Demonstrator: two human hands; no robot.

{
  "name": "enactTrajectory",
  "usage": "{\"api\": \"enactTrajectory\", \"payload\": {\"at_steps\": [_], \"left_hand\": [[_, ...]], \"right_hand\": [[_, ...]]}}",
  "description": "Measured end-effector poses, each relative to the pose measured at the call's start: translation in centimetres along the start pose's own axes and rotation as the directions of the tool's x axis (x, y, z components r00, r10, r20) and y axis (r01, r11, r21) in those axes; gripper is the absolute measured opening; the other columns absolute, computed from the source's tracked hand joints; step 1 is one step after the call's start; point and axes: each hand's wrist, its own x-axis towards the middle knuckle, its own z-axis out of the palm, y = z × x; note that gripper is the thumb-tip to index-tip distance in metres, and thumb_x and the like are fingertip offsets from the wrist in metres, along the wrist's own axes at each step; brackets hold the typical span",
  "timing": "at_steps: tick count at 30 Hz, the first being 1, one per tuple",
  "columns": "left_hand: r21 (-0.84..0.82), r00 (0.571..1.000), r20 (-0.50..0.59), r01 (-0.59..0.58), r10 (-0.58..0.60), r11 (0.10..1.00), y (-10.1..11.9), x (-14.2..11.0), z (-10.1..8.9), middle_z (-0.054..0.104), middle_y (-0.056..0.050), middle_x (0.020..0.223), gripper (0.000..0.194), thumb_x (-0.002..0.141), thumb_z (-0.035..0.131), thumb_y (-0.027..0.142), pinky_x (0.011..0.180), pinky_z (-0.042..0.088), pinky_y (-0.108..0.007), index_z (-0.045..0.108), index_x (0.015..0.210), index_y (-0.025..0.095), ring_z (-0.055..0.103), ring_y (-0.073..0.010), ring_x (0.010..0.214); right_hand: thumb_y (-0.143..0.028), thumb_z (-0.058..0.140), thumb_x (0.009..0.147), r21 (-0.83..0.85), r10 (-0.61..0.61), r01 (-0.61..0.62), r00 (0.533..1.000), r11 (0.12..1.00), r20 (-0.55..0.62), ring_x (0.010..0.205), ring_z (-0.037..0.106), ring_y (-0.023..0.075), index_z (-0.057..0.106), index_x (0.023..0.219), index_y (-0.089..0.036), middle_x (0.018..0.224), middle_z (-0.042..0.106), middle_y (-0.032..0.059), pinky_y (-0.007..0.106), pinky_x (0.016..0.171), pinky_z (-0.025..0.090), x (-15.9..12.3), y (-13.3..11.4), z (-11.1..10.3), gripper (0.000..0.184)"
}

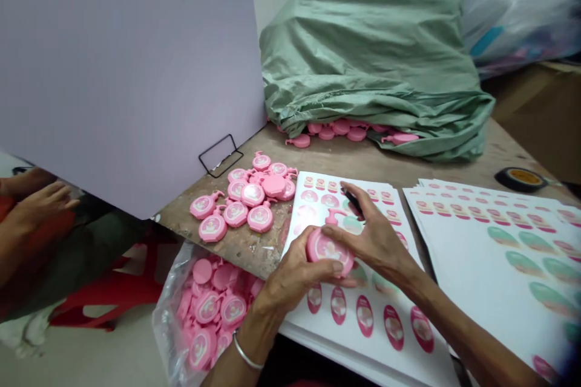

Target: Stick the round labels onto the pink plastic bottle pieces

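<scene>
My left hand, with a silver bangle on the wrist, is shut on a flat pink pump-bottle-shaped piece. My right hand rests against the same piece from the other side. A slim black tool, perhaps a pen or tweezers, lies between its fingers. Beneath both hands is a white sheet of pink oval stickers. To the left, a loose pile of labelled pink bottle pieces lies on the wooden table.
A clear plastic bag of pink pieces sits below the table edge. A green woven sack covers more pink pieces. Another sticker stack and a tape roll lie right. A lilac board stands left, with a co-worker's hand beyond.
</scene>
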Motion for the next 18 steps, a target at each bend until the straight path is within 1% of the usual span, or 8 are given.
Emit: {"api": "enactTrajectory", "payload": {"at_steps": [2, 4, 6, 8, 9, 11, 14, 18], "left_hand": [[0.087, 0.994, -0.111, 0.005, 0.005, 0.996, 0.4, -1.1, -1.7, 0.067, -0.011, 0.097, 0.044, 0.077, 0.071, 0.037, 0.06, 0.057, -0.031, 0.055, 0.112, 0.014, 0.068, -0.0214, 0.077], [0.301, 0.93, -0.339, -0.034, 0.141, 0.953, 1.4, -2.5, -4.4, 0.068, -0.01, 0.092, 0.043, 0.081, 0.063, 0.046, 0.059, 0.054, -0.029, 0.057, 0.109, 0.014, 0.066, -0.0196, 0.072], [0.595, 0.744, -0.53, -0.016, 0.407, 0.804, 2.7, -3.9, -7.3, 0.066, -0.004, 0.083, 0.036, 0.078, 0.066, 0.047, 0.063, 0.051, -0.028, 0.062, 0.095, 0.016, 0.063, -0.0175, 0.071], [0.766, 0.638, -0.53, 0.076, 0.559, 0.639, 3.6, -5.0, -9.7, 0.065, -0.002, 0.076, 0.032, 0.075, 0.068, 0.047, 0.063, 0.047, -0.027, 0.064, 0.085, 0.017, 0.059, -0.0178, 0.07], [0.806, 0.641, -0.503, 0.106, 0.58, 0.583, 3.8, -5.3, -10.5, 0.064, -0.002, 0.075, 0.031, 0.075, 0.067, 0.047, 0.063, 0.046, -0.028, 0.064, 0.084, 0.018, 0.059, -0.0182, 0.07], [0.856, 0.712, -0.419, 0.102, 0.564, 0.506, 3.6, -5.2, -11.4, 0.066, -0.002, 0.08, 0.029, 0.078, 0.065, 0.046, 0.066, 0.046, -0.029, 0.064, 0.086, 0.019, 0.059, -0.0195, 0.074], [0.927, 0.789, -0.271, 0.059, 0.552, 0.37, 2.3, -3.7, -11.5, 0.067, -0.005, 0.091, 0.026, 0.082, 0.063, 0.044, 0.077, 0.046, -0.034, 0.064, 0.092, 0.02, 0.059, -0.0221, 0.084], [0.99, 0.74, -0.143, 0.106, 0.657, 0.096, 1.4, -1.8, -12.3, 0.066, -0.009, 0.101, 0.029, 0.084, 0.061, 0.041, 0.088, 0.041, -0.043, 0.061, 0.103, 0.019, 0.058, -0.0273, 0.097]], "right_hand": [[-0.057, 0.073, 0.067, -0.008, 0.062, -0.062, 0.997, 0.998, -0.048, 0.111, 0.058, 0.0293, 0.047, 0.132, -0.016, 0.129, 0.058, 0.0166, 0.043, 0.088, 0.049, 1.1, 1.3, 0.6, 0.081], [-0.058, 0.065, 0.075, -0.008, 0.096, -0.096, 0.995, 0.995, -0.016, 0.09, 0.064, 0.0247, 0.056, 0.12, -0.016, 0.108, 0.066, 0.0126, 0.036, 0.072, 0.051, 2.3, 2.5, 1.2, 0.062], [-0.051, 0.053, 0.087, -0.079, 0.037, -0.031, 0.996, 0.996, 0.081, 0.074, 0.062, 0.0202, 0.063, 0.103, -0.018, 0.088, 0.067, 0.0072, 0.033, 0.064, 0.048, 3.4, 3.2, 2.0, 0.038], [-0.042, 0.047, 0.091, -0.291, -0.067, 0.106, 0.988, 0.951, 0.142, 0.076, 0.06, 0.0217, 0.066, 0.09, -0.018, 0.083, 0.063, 0.0078, 0.034, 0.067, 0.046, 4.0, 3.7, 3.0, 0.03], [-0.04, 0.047, 0.091, -0.423, -0.11, 0.16, 0.984, 0.892, 0.14, 0.081, 0.058, 0.0241, 0.067, 0.089, -0.018, 0.085, 0.062, 0.0098, 0.037, 0.069, 0.045, 4.2, 4.0, 3.5, 0.03], [-0.042, 0.048, 0.09, -0.632, -0.168, 0.193, 0.981, 0.75, 0.1, 0.087, 0.055, 0.0288, 0.068, 0.095, -0.018, 0.092, 0.06, 0.0142, 0.041, 0.07, 0.043, 4.2, 5.1, 4.2, 0.032], [-0.037, 0.042, 0.092, -0.691, -0.213, 0.229, 0.971, 0.686, 0.111, 0.085, 0.052, 0.0283, 0.067, 0.106, -0.019, 0.097, 0.058, 0.0151, 0.041, 0.07, 0.042, 4.2, 7.3, 4.1, 0.034], [-0.024, 0.036, 0.091, -0.646, -0.234, 0.273, 0.961, 0.712, 0.148, 0.082, 0.055, 0.0263, 0.067, 0.109, -0.015, 0.093, 0.059, 0.0151, 0.04, 0.071, 0.044, 5.0, 8.0, 2.8, 0.036]]}}
